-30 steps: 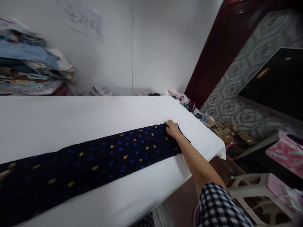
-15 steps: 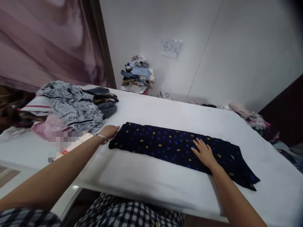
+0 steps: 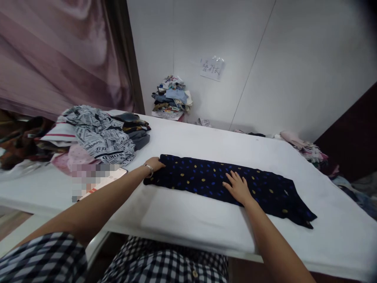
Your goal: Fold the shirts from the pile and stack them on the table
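While a black-and-white checked shirt (image 3: 165, 263) shows at the bottom of the frame, a white-covered table (image 3: 188, 210) spreads across the middle. The right hand (image 3: 239, 190) rests flat, fingers loosely spread, on a dark cloth (image 3: 203, 177), which makes a long strip with blue and yellow spots from centre to right. The left hand (image 3: 155, 162) touches its left end; whether those fingers pinch, I cannot tell. At left lies a crumpled newsprint-patterned fabric (image 3: 101, 133); beyond, at upper centre, a clothes pile (image 3: 173, 98) stands before the pale wall (image 3: 191, 35).

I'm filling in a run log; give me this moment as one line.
left hand: at cloth's left end | right hand: spread on cloth | cloth: long strip on table
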`<state>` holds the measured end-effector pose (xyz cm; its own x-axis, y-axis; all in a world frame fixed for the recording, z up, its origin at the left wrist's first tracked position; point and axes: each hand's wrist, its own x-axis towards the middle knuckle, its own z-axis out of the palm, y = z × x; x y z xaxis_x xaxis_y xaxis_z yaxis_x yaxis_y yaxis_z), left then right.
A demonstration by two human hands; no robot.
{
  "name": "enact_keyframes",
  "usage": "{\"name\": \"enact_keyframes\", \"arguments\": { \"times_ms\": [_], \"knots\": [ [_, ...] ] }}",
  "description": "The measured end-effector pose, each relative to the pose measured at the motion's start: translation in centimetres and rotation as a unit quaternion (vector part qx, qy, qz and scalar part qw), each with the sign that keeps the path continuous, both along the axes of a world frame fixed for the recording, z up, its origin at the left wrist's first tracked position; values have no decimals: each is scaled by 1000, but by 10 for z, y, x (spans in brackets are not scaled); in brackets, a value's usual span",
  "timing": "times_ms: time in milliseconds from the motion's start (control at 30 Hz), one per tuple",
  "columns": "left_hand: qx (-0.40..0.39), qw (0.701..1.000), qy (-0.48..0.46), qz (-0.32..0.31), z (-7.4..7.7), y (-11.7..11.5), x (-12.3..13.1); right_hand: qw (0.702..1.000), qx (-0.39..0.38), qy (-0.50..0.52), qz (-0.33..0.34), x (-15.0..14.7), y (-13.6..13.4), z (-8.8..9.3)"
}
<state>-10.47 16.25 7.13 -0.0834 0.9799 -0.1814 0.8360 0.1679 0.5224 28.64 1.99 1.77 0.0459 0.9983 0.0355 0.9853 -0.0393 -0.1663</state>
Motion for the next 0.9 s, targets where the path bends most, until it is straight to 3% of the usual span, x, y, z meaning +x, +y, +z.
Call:
{"name": "enact_keyframes", "arguments": {
  "times_ms": [200, 400, 500, 600, 700, 767, 833, 900],
  "knots": [
    [-4, 999, -26, 18, 7, -7, 1, 999, 17, 31, -9, 3, -2, -6],
    [-67, 991, -105, 37, 12, -12, -8, 981, 118, 154, -19, 7, -4, -9],
    [-72, 990, -120, 11, 25, -11, -7, 957, 186, 224, -6, 11, -4, -8],
    [-37, 994, -103, -18, 50, -5, 3, 935, 231, 270, -2, 16, -4, -7],
    [4, 995, -83, -55, 78, 0, 29, 919, 241, 313, -14, 20, -3, -7],
    [20, 992, -86, -93, 91, -4, 60, 908, 240, 343, -31, 23, -2, -8],
    [20, 984, -105, -143, 93, -13, 101, 898, 242, 364, -48, 26, -1, -8],
    [3, 971, -133, -200, 87, -26, 145, 890, 249, 378, -57, 29, -2, -8]
  ]
}}
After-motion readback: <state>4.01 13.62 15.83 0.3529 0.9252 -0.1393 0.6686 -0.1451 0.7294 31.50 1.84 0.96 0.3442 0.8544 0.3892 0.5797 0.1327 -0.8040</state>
